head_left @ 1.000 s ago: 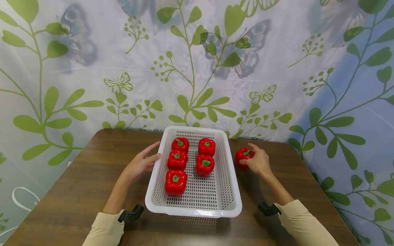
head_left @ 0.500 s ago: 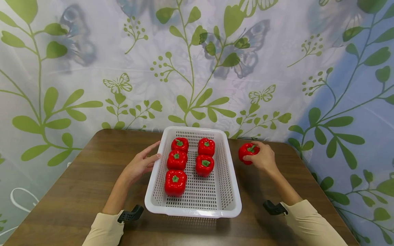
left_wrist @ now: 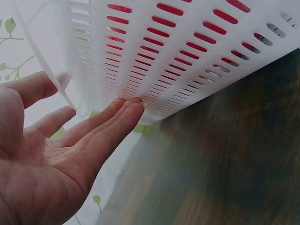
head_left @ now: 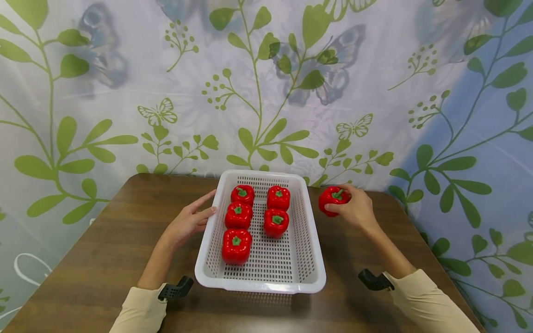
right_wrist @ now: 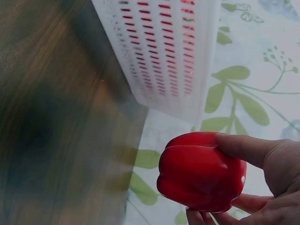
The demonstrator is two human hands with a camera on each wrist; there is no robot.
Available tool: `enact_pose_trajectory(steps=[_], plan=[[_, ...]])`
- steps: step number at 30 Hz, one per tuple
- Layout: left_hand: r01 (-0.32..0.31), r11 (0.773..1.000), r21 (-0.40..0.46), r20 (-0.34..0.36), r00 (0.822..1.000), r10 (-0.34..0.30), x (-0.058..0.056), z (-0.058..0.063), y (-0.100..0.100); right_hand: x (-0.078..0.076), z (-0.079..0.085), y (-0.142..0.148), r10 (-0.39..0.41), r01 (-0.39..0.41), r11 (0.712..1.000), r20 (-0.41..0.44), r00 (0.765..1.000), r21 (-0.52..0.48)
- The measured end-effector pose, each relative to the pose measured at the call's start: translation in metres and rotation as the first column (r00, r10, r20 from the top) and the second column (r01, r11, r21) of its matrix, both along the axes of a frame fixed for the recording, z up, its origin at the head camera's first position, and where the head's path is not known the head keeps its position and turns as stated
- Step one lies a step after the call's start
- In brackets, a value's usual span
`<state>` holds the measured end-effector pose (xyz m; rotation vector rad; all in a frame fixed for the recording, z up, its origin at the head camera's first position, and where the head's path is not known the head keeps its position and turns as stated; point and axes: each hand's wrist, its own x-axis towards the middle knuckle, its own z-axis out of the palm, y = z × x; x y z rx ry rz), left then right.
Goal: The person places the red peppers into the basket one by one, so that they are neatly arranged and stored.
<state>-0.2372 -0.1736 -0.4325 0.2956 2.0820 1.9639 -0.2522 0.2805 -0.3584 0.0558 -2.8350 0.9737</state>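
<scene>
My right hand [head_left: 357, 208] holds a red bell pepper [head_left: 331, 200] with a green stem just right of the white plastic basket [head_left: 313, 231]. In the right wrist view, the thumb lies on one side of this glossy pepper [right_wrist: 201, 173] and fingertips on the other; it looks raised off the table. At the basket's left side, my left hand [head_left: 185, 224] rests with its fingers extended. Its fingertips [left_wrist: 136, 105] touch the slotted outer wall in the left wrist view. Inside the basket stand several red peppers, three in a left column [head_left: 236, 246] and two in a right column [head_left: 276, 223].
The brown wooden table [head_left: 104, 259] extends on both sides of the basket. Behind it hangs a pale cloth [head_left: 187, 92] printed with green leaves and butterflies. Black wrist straps [head_left: 176, 289] sit at both cuffs.
My right hand has taken the red bell pepper upward off the table, shifting briefly right and then slightly back left. The left hand and basket stay nearly still.
</scene>
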Motion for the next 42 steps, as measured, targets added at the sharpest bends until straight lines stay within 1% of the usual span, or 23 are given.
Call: enact_pose_trajectory(steps=[8, 13, 18, 23, 32, 38, 42], plan=[[-0.002, 1.000, 0.002, 0.005, 1.000, 0.002, -0.001, 0.000, -0.001, 0.006, 0.017, -0.016, 0.015, -0.015, 1.000, -0.034, 0.999, -0.008], [-0.001, 1.000, -0.005, 0.007, 1.000, 0.001, -0.001, 0.000, -0.002, 0.013, 0.027, -0.029, 0.041, -0.041, 0.999, -0.059, 0.997, -0.014], [0.000, 1.000, -0.008, 0.008, 1.000, 0.000, 0.000, 0.001, -0.001, 0.020, 0.033, -0.041, 0.081, -0.084, 0.996, -0.077, 0.994, -0.034], [-0.001, 1.000, -0.013, 0.007, 1.000, 0.001, 0.001, 0.001, -0.002, 0.024, 0.035, -0.054, 0.126, -0.130, 0.990, -0.072, 0.989, -0.051], [0.010, 1.000, -0.012, 0.009, 1.000, -0.010, -0.001, 0.001, -0.001, 0.033, 0.033, -0.074, 0.200, -0.199, 0.975, -0.004, 0.980, -0.104], [0.007, 1.000, -0.019, 0.012, 1.000, -0.007, -0.002, 0.001, -0.002, 0.041, 0.031, -0.083, 0.250, -0.242, 0.962, 0.047, 0.967, -0.125], [0.003, 1.000, -0.028, 0.015, 1.000, -0.003, 0.000, 0.001, -0.002, 0.046, 0.026, -0.087, 0.289, -0.278, 0.951, 0.070, 0.955, -0.137]])
